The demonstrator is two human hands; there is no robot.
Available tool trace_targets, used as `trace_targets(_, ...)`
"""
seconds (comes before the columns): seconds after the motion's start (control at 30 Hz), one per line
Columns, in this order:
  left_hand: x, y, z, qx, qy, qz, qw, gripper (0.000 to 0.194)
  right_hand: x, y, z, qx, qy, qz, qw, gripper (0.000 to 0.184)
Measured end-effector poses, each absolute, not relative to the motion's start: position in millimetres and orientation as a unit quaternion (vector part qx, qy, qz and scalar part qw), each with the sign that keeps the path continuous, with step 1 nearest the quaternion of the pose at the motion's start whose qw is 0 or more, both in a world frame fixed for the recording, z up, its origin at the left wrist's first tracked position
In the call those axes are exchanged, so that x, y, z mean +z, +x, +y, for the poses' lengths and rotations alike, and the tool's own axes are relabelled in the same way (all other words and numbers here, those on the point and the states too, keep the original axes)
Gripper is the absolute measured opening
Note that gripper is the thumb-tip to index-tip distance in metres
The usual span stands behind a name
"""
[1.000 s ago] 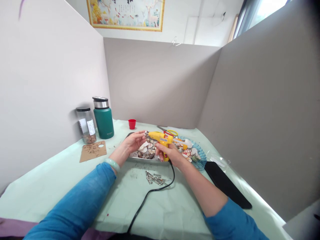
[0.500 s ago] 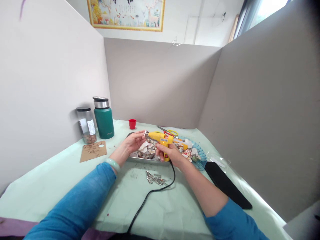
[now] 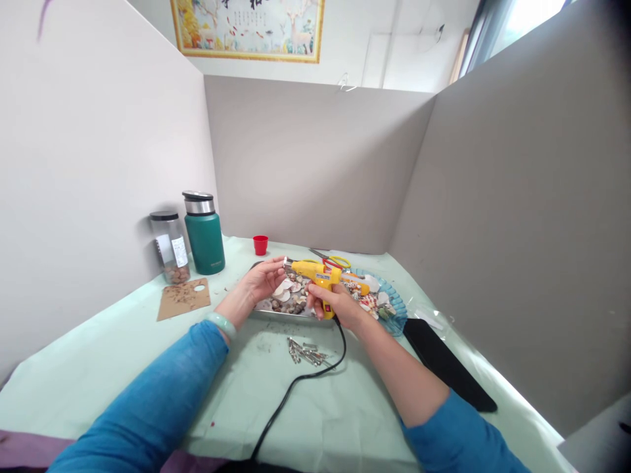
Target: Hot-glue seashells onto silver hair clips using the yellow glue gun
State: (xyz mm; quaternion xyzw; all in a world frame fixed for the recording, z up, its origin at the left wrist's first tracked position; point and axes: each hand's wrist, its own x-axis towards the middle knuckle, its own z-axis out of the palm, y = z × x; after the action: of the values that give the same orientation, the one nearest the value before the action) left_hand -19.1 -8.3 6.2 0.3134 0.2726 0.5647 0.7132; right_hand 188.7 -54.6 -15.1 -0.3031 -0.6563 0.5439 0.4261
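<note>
A yellow hot glue gun (image 3: 323, 274) is gripped by my right hand (image 3: 335, 302), its nozzle pointing left. At that nozzle, the fingertips of my left hand (image 3: 263, 281) pinch a small silvery piece (image 3: 286, 263), too small to name surely. Below both hands lies a loose pile of small metal clips (image 3: 306, 353). Behind the hands, a metal tray (image 3: 283, 316) holds shells and small stones, partly hidden by the hands and glue gun. To the right, a blue scalloped plate (image 3: 398, 309) carries more shells and an orange-handled tool.
The glue gun's black cord (image 3: 290, 387) runs to the front edge. On the left stand a green bottle (image 3: 205, 240) and a clear jar (image 3: 172, 253), with a brown card (image 3: 183, 299) before them. A red cup (image 3: 260, 245), scissors (image 3: 338, 261) and a black flat object (image 3: 448, 364) lie around.
The left fingertips and the small piece have shifted very slightly at the nozzle. Otherwise both hands and the glue gun stay nearly still.
</note>
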Motion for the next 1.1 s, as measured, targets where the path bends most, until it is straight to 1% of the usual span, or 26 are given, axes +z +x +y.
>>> trace_targets(0.17,5.8,-18.5,-8.5,0.573,0.330,0.264,0.702,0.026,-13.6,189.2,-55.5,0.546,-0.302,-0.660,0.418,0.035)
trace_targets(0.33,7.3,-17.9,-10.6,0.564,0.337,0.248,0.712,0.029,-10.7,188.3,-57.6,0.545,-0.302,-0.662,0.416,0.037)
trace_targets(0.53,8.4,-18.6,-12.4,0.537,0.366,0.241,0.721,0.027,-12.1,188.2,-56.8,0.537,-0.298,-0.663,0.427,0.039)
trace_targets(0.7,7.0,-17.1,-10.0,0.568,0.367,0.261,0.689,0.025,-14.1,188.0,-55.0,0.536,-0.306,-0.650,0.443,0.040)
trace_targets(0.9,9.2,-14.8,-10.8,0.583,0.377,0.250,0.675,0.019,-10.4,188.0,-58.1,0.536,-0.315,-0.655,0.429,0.039)
trace_targets(1.1,13.4,-12.6,-15.4,0.593,0.393,0.249,0.657,0.020,-10.2,188.7,-58.3,0.527,-0.326,-0.666,0.415,0.042)
